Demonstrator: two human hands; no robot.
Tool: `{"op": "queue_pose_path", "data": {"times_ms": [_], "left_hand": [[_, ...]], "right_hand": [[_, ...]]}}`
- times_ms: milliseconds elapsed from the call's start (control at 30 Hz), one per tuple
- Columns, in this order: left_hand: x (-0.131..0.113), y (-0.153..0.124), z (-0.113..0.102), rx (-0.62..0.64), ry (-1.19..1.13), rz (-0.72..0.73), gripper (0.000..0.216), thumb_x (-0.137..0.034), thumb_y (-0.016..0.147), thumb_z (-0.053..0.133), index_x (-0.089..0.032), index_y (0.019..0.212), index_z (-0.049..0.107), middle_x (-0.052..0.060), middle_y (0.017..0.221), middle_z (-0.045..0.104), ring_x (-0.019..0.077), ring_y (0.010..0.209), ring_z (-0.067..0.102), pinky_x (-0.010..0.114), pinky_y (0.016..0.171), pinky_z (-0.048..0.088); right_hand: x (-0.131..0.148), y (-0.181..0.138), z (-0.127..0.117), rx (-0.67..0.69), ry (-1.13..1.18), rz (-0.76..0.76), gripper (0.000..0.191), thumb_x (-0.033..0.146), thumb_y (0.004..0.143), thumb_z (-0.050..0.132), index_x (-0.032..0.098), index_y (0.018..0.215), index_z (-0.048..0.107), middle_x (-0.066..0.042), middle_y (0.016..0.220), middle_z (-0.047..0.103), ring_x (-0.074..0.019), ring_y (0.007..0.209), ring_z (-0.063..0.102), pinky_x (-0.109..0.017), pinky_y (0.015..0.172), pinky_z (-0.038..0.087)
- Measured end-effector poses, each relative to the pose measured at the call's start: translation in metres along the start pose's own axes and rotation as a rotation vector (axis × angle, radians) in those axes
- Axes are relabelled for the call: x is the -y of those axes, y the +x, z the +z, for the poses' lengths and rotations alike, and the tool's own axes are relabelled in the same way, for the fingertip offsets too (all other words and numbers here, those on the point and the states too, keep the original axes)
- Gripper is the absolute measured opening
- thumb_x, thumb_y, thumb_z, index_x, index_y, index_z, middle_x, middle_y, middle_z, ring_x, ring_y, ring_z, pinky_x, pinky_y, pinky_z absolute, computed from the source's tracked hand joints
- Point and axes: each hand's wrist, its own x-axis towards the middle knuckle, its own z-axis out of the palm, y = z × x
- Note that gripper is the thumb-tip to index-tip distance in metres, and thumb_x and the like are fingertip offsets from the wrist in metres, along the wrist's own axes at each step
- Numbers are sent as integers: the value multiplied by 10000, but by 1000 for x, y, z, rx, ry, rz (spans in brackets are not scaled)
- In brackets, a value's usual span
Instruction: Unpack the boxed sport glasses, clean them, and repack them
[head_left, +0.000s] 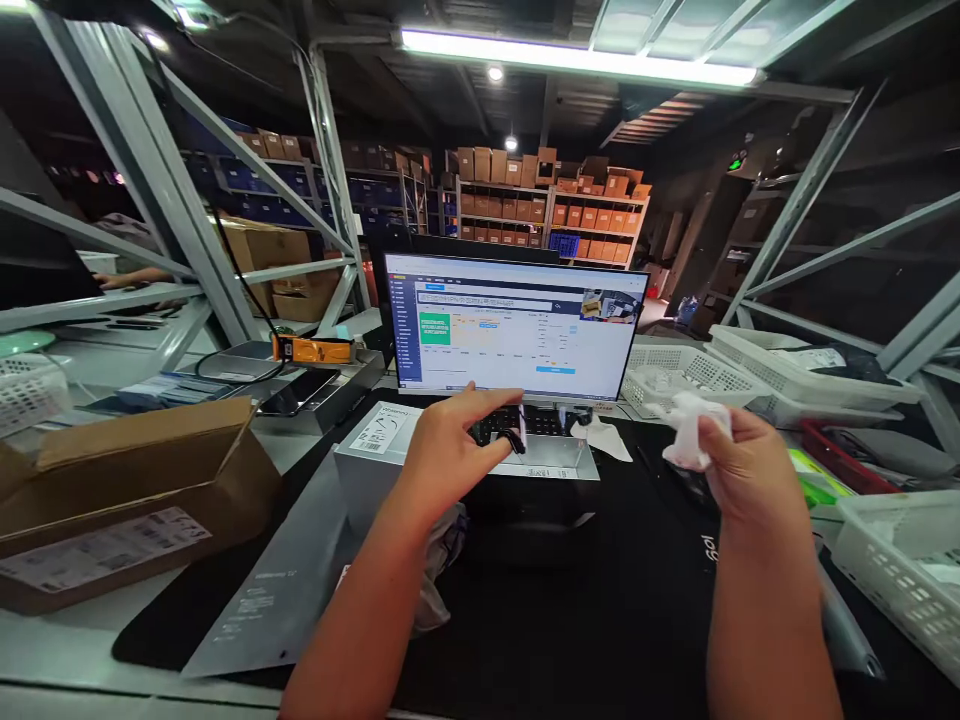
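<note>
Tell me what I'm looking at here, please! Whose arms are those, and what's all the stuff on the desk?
The picture comes from a camera worn on a person's head, so you see what they see: their own two bare arms reaching out in front.

The left hand pinches a small dark thing between thumb and fingers; it is too small to tell what it is. The right hand has its grip shut on a crumpled white wad, maybe paper or thin plastic.

They stand at a desk with a black mat. On it sits a computer screen showing a form, with a keyboard below. A grey box lies under the left hand. To the left is an open cardboard box. To the right are white baskets. Far behind are shelves of brown boxes, so it looks like a warehouse.
</note>
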Motion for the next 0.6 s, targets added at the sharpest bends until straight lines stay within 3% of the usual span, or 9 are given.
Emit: {"op": "queue_pose_path", "data": {"times_ms": [67,167,367,467,600], "left_hand": [[-3,-1,0,58,-22,34,506,-109,743,634,-286,1205,737,-17,1195,755,234,1140,710,529,1233,345],[-9,-1,4,143,-31,95,523,-93,733,624,-277,1211,728,-17,1191,758,221,1137,709,545,1247,307],[-20,-3,11,267,-43,193,552,-67,709,620,-274,1211,714,7,1210,750,234,1196,671,583,1269,192],[-21,-3,15,288,-31,224,551,-62,703,627,-279,1202,712,9,1208,749,230,1181,673,578,1269,192],[-20,-2,15,304,-41,267,548,-54,681,636,-239,1192,712,37,1162,758,212,1116,692,541,1244,280]], "right_hand": [[2,-2,-6,-61,-23,-118,466,513,543,955,196,831,772,-6,698,704,-130,538,568,-234,452,461],[3,-11,0,-81,-40,-168,465,504,573,945,202,886,781,-23,773,732,-159,603,615,-253,502,495],[7,-34,31,83,-180,-117,454,529,621,908,198,911,795,-42,746,745,-171,542,608,-265,471,476],[15,-41,40,365,-314,-95,367,487,683,882,206,907,809,-48,784,759,-181,616,645,-254,538,489],[24,-38,35,947,-345,69,370,462,766,835,208,1033,801,-53,869,762,-195,735,681,-248,635,500]]}}
